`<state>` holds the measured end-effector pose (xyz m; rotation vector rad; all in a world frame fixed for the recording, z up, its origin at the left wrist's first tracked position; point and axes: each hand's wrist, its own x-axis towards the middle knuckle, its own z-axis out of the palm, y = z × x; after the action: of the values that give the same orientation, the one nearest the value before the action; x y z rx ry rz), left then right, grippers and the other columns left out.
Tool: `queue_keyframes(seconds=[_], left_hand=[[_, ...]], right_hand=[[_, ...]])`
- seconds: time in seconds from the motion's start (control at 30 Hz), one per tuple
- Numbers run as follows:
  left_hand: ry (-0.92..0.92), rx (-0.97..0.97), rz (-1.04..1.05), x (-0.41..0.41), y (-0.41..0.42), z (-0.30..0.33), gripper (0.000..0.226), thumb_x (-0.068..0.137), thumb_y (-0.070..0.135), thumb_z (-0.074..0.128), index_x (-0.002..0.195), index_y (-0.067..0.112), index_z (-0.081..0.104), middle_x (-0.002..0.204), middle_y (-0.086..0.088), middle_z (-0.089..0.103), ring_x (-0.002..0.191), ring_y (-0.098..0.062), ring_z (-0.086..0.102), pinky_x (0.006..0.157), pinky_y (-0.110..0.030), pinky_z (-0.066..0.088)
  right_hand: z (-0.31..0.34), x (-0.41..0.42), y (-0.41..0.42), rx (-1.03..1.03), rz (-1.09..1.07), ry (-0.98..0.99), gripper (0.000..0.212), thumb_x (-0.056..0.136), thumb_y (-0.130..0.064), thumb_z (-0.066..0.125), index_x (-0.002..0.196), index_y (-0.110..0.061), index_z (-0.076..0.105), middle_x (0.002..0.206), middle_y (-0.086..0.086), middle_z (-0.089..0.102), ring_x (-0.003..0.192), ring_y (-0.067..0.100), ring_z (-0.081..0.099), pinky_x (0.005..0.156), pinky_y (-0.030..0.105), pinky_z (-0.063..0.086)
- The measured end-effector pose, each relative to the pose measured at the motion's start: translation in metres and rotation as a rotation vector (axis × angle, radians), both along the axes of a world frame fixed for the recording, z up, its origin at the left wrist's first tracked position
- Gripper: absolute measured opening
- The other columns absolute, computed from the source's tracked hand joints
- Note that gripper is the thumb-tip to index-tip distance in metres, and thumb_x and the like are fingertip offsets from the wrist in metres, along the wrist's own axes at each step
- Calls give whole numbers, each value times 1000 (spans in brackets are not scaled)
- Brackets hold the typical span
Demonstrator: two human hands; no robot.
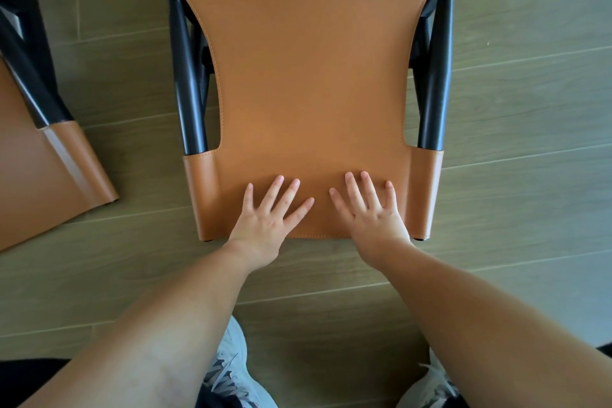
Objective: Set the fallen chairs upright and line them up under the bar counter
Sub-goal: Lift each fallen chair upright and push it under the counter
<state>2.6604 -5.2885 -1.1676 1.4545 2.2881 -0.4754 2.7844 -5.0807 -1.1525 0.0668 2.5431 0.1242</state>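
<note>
Seen from above, a person's bare left hand point(265, 222) and right hand point(372, 214) lie flat, fingers spread and straight, on the top edge of the backrest of a tan leather chair with a black tubular metal frame point(311, 76), which fills the middle of the view. Both palms press on the smooth leather near its stitched hem, the left one toward the centre-left and the right one close to the leather-sleeved right post; neither hand curls round anything. Black frame tubes point(188, 76) run down either side of the narrowed leather panel and disappear into leather sleeves at the corners nearest the camera. Whether this chair stands upright or lies on its back cannot be told from this angle. At the left edge, a second tan leather chair with the same black frame point(49, 169) sits tilted in view, just beside the first but apart from it, only partly visible. Both rest on a grey-green wood-plank floor point(530, 175). Below the outstretched forearms, a pair of pale grey sneakers point(231, 371) stands on the planks, close to the near edge of the central chair.
</note>
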Motion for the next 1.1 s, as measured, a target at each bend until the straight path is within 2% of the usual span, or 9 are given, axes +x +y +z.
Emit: queue_keyframes(seconds=[0.17,0.37,0.53,0.73,0.93,1.1], left_hand=[[-11,-44,28,1,8,5,117,85,12,63,145,33,-35,157,-13,-35,144,-41,-28,108,-74,12],[-47,-79,38,0,14,10,114,86,4,55,140,35,-41,153,-11,-40,142,-41,-31,109,-74,12],[-92,-122,49,-1,17,20,109,86,-1,52,146,36,-32,156,-8,-37,144,-39,-29,112,-72,15],[-191,-202,88,-4,26,49,114,81,-14,47,147,42,-26,155,-1,-40,144,-35,-32,110,-71,17],[-285,-242,132,-3,36,119,113,81,-13,47,147,47,-23,155,5,-39,146,-29,-29,111,-71,19],[-372,-294,166,-2,49,204,114,81,-14,45,147,50,-21,156,8,-38,147,-26,-28,111,-71,18]], right_hand=[[3,-1,-1,1,7,0,104,90,-29,54,146,-17,-32,155,22,-30,145,44,-18,112,68,6],[7,-4,-2,20,9,-19,104,91,-29,57,148,-18,-28,156,21,-26,146,44,-16,112,68,10],[12,-9,-4,15,-2,-57,102,91,-25,56,148,-17,-28,157,21,-26,146,45,-16,113,68,11],[30,-7,-3,-31,-50,-83,94,94,-21,50,150,-20,-25,157,17,-28,146,41,-19,114,67,8],[104,-6,5,-84,-91,-165,91,94,-14,48,152,-25,-21,159,10,-26,147,36,-19,114,67,10],[185,-11,16,-108,-104,-252,97,92,-11,51,151,-27,-23,158,9,-29,147,35,-21,114,68,12]])
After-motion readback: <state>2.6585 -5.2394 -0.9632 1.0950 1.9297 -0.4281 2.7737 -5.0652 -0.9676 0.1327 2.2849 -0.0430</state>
